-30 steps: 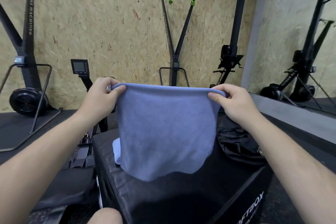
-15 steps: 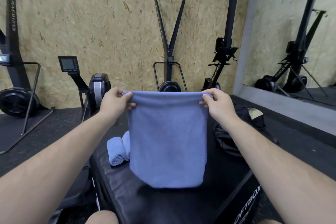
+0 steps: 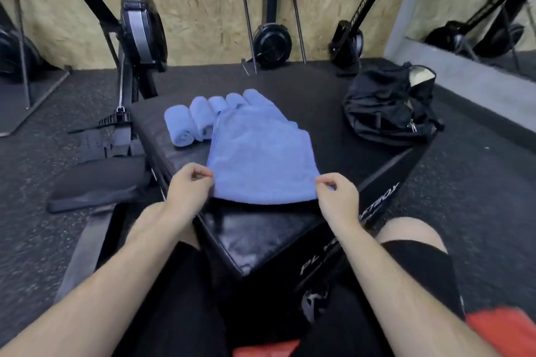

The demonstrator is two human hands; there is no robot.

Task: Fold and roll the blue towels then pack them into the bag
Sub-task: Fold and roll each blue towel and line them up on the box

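Note:
A folded blue towel [image 3: 261, 159] lies flat on the black soft box [image 3: 261, 235] in front of me. My left hand [image 3: 190, 188] pinches its near left corner and my right hand [image 3: 336, 197] pinches its near right corner. Beyond the towel, several rolled blue towels [image 3: 181, 127] lie side by side at the box's far left; the flat towel covers part of them. A black bag [image 3: 388, 107] sits at the box's far right corner with its top open.
Rowing machines [image 3: 139, 35] stand against the chipboard wall [image 3: 203, 3] behind the box, one close to its left side. A mirror [image 3: 478, 9] lines the right wall. Dark rubber floor [image 3: 478, 188] surrounds the box. My knees flank the box's near corner.
The towel hung in the air from both hands before. Now it has been lowered and laid flat on the box, with my hands drawn back to its near edge. My view tilted down.

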